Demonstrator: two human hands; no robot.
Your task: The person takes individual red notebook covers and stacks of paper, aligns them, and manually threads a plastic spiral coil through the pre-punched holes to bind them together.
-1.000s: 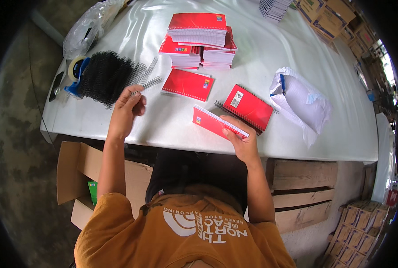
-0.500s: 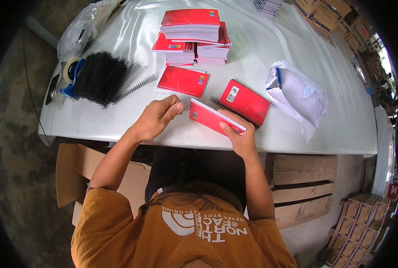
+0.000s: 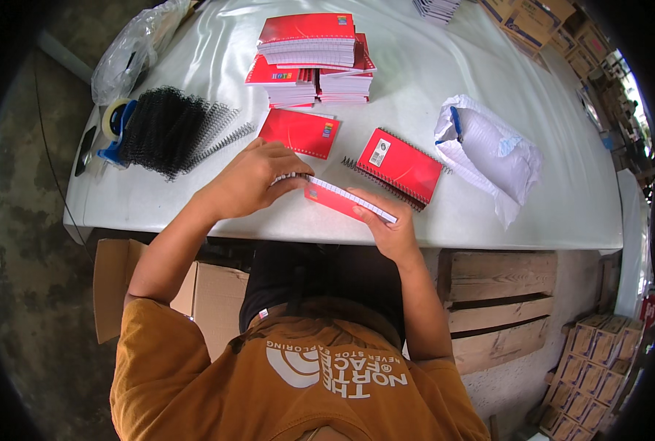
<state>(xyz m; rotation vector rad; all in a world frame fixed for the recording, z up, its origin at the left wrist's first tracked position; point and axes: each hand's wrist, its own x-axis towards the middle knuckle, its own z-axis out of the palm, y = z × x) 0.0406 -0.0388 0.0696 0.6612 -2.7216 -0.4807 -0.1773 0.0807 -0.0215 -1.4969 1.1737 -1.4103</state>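
My left hand and right hand clasp an unbound red notebook at the table's 6 o'clock edge. Bound stacks lie at 12 o'clock; black spirals remain at 10.

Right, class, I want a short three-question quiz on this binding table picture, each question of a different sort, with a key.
1. True or false: both hands hold the same red notebook.
2. Which lies nearest the pile of black spiral coils?
A. the white bag
B. the tape dispenser
C. the wooden pallet
3. Fill in: the left hand grips the notebook's ____ end, the right hand the other.

Key: 1 true; 2 B; 3 left.
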